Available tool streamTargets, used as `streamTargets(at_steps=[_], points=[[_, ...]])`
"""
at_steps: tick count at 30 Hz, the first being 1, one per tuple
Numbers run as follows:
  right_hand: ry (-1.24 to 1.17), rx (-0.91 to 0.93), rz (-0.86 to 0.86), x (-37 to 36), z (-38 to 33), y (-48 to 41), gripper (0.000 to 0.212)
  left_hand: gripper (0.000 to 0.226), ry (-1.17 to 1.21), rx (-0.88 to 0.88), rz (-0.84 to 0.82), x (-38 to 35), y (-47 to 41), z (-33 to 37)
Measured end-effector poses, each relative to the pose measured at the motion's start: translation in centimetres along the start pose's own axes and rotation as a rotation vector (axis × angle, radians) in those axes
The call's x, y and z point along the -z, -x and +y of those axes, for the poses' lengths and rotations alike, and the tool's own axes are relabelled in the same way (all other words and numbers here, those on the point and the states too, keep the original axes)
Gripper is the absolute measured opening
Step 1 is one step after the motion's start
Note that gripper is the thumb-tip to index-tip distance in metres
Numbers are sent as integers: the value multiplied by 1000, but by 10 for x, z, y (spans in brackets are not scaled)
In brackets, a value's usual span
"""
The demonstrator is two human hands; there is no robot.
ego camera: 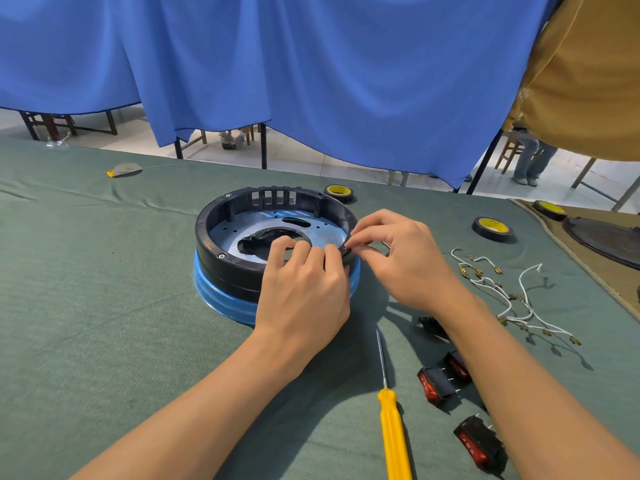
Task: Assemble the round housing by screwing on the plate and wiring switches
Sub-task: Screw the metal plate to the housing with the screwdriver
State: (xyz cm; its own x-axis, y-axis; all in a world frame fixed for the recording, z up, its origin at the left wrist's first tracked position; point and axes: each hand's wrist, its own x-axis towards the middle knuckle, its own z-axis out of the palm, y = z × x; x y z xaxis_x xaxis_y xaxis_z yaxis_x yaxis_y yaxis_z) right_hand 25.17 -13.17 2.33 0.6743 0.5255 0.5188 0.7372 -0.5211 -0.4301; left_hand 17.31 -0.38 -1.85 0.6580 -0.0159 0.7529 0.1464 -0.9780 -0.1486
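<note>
The round black housing (221,237) with a blue base ring stands in the middle of the table, a blue-filmed metal plate (228,230) lying inside it. My left hand (304,289) grips the housing's near right rim, fingers curled over the edge. My right hand (405,258) pinches a small part at the rim's right side; I cannot make out what the part is. A yellow-handled screwdriver (393,427) lies near the front. Three black and red rocker switches (436,386) and a bundle of white wires (512,296) with brass terminals lie to the right.
Three rolls of black tape (491,228) sit behind and to the right of the housing. A small grey and yellow scrap (124,169) lies at the far left. A tan mat with a dark round part (609,240) is at the right edge. Blue curtains hang behind the table.
</note>
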Motion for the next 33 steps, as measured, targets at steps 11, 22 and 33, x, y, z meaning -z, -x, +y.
streamTargets(at_steps=[11, 22, 33], points=[[41, -7, -65, 10, 5, -1, 36, 18, 14, 12, -23, 0, 0, 0], [392, -384, -418, 18, 58, 12, 26, 18, 33, -32, -19, -5, 1, -1], [289, -343, -351, 12, 59, 10, 35, 50, -52, 42, -144, 2, 6, 11]])
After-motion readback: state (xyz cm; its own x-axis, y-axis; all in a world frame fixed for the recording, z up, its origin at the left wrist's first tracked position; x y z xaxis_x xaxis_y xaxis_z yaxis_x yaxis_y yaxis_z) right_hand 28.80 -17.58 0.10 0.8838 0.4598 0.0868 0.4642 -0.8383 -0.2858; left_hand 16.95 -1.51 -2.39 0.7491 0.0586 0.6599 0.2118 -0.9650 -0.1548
